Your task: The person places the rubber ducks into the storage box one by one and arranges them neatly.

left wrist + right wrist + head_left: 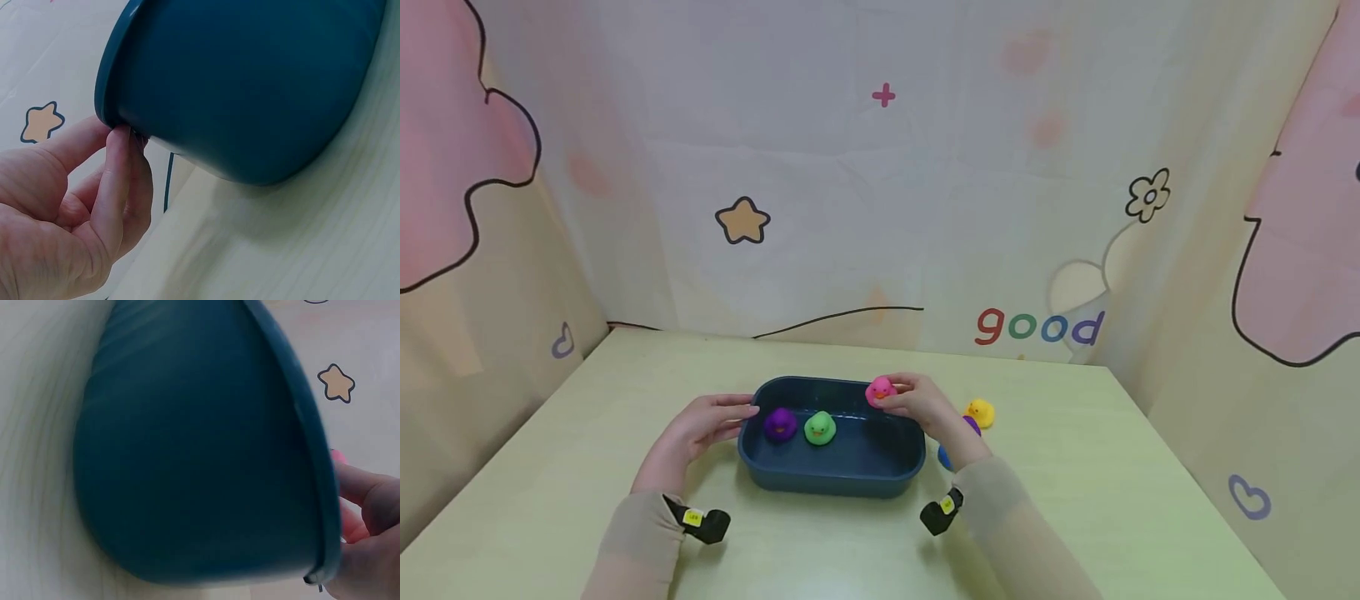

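A dark blue oblong basin stands on the table, holding a purple rubber duck and a light green rubber duck in its left half. At its left end my left hand pinches the rim between thumb and fingers, seen close up in the left wrist view. My right hand holds a pink rubber duck by the fingertips over the basin's back right part. In the right wrist view the basin wall hides most of the pink duck and part of the right hand.
Right of the basin sits a yellow rubber duck. Near it are a purple object and a blue object, both partly hidden behind my right wrist. A printed cloth hangs behind the pale table.
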`<act>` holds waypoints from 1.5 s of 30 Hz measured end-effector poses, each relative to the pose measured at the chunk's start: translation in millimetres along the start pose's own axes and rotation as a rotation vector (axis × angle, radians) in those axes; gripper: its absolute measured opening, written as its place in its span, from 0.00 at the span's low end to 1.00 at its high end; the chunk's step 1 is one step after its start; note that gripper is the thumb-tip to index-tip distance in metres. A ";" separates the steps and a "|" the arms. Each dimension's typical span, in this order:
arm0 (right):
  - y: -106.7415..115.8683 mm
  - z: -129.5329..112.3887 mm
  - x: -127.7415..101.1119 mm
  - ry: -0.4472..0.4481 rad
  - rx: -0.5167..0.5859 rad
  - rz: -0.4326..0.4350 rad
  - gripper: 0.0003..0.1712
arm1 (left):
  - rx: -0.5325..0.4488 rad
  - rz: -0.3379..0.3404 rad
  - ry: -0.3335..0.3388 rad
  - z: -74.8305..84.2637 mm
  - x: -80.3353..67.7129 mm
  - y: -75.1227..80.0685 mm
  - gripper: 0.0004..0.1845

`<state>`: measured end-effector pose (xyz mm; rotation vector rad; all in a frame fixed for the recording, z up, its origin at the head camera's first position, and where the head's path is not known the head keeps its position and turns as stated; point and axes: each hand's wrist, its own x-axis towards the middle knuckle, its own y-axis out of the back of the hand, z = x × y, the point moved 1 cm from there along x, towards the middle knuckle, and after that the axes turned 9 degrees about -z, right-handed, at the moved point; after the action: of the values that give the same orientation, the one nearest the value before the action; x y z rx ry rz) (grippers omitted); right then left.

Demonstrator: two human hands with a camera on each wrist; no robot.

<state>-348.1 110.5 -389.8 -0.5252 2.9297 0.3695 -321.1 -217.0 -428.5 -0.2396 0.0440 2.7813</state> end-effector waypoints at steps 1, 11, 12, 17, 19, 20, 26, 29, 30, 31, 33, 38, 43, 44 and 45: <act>-1.8 0.7 0.5 0.002 -0.011 -0.004 0.27 | -0.004 0.001 0.002 -0.5 -0.1 -0.3 0.33; -23.2 10.4 8.8 0.004 -0.077 -0.035 0.24 | -0.009 0.000 0.006 -3.8 0.0 -1.3 0.33; -25.1 11.5 9.4 0.002 -0.081 -0.039 0.24 | -0.010 -0.001 0.006 -4.2 0.3 -1.1 0.33; -31.0 16.8 11.4 -0.013 -0.092 -0.044 0.22 | -0.024 0.001 0.013 -6.1 1.1 -1.3 0.33; -32.8 18.3 11.8 -0.015 -0.104 -0.045 0.22 | -0.026 0.004 0.017 -6.3 1.0 -1.6 0.33; -33.7 18.8 12.1 -0.017 -0.105 -0.047 0.22 | -0.028 0.008 0.019 -6.2 1.0 -1.7 0.33; -37.3 19.0 12.6 -0.017 -0.142 -0.045 0.22 | -0.011 0.014 0.021 -4.4 1.3 -1.4 0.33; -38.2 17.7 11.8 -0.021 -0.186 -0.036 0.22 | -0.007 0.008 0.016 -3.6 1.0 -1.7 0.33; -38.4 17.7 12.0 -0.024 -0.201 -0.037 0.22 | -0.006 0.006 0.014 -3.4 0.7 -1.7 0.33; -38.6 18.0 12.4 -0.030 -0.218 -0.036 0.22 | -0.007 0.007 0.014 -3.2 0.5 -1.8 0.33; -38.7 19.0 13.9 -0.039 -0.251 -0.038 0.22 | -0.006 0.008 0.012 -2.4 -0.2 -2.2 0.33; -39.6 20.9 17.3 -0.041 -0.342 -0.049 0.21 | 0.000 0.011 0.013 -0.3 -1.6 -2.5 0.33; -41.5 18.7 16.3 0.006 -0.451 -0.056 0.20 | -0.007 0.005 0.008 1.1 -1.5 -1.9 0.33; -41.8 18.1 15.9 0.012 -0.462 -0.057 0.20 | -0.010 0.003 0.007 1.2 -1.3 -1.7 0.33; -42.1 17.4 15.5 0.017 -0.474 -0.058 0.20 | -0.012 0.001 0.005 1.2 -0.9 -1.4 0.33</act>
<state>-345.7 71.9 -418.4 -0.6676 2.8275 1.0662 -319.9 -215.9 -427.2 -0.2496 0.0281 2.7830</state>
